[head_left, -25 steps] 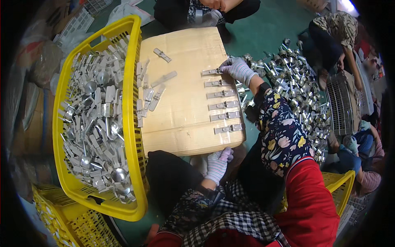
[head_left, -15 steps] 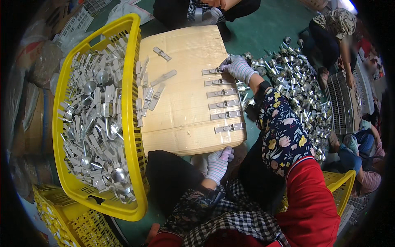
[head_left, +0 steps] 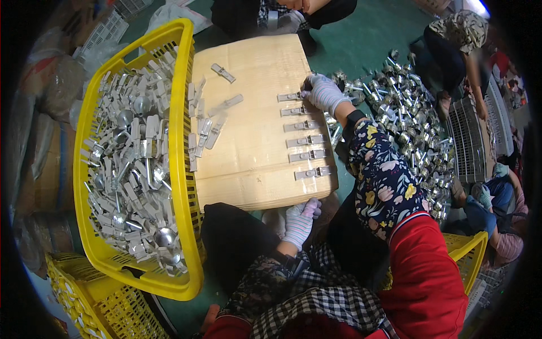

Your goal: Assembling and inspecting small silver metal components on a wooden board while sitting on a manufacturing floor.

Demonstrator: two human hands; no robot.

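Observation:
A row of several grey plastic clips with metal ends lies along the right side of a cardboard box [head_left: 254,175]. At the far end of this row my right hand [head_left: 326,94], in a striped knit glove, is closed at the metal end of the farthest clip [head_left: 289,96]. The fingertips partly hide that end. My left hand [head_left: 299,225], gloved the same way, is closed just below the box's near edge; whatever it may hold is hidden. More loose clips [head_left: 213,134] lie at the box's left, and one clip [head_left: 222,73] rests apart toward the far side.
A yellow basket [head_left: 182,169] full of grey clips and shiny metal parts stands left of the box. Metal parts with stems [head_left: 401,113] are heaped on the green floor to the right. A person sits across from me; others work at the right beside crates [head_left: 466,141].
My right hand's fingers have curled in more at the farthest clip, and its wrist has shifted slightly left. My left hand has barely moved; the clips lie nearly as before.

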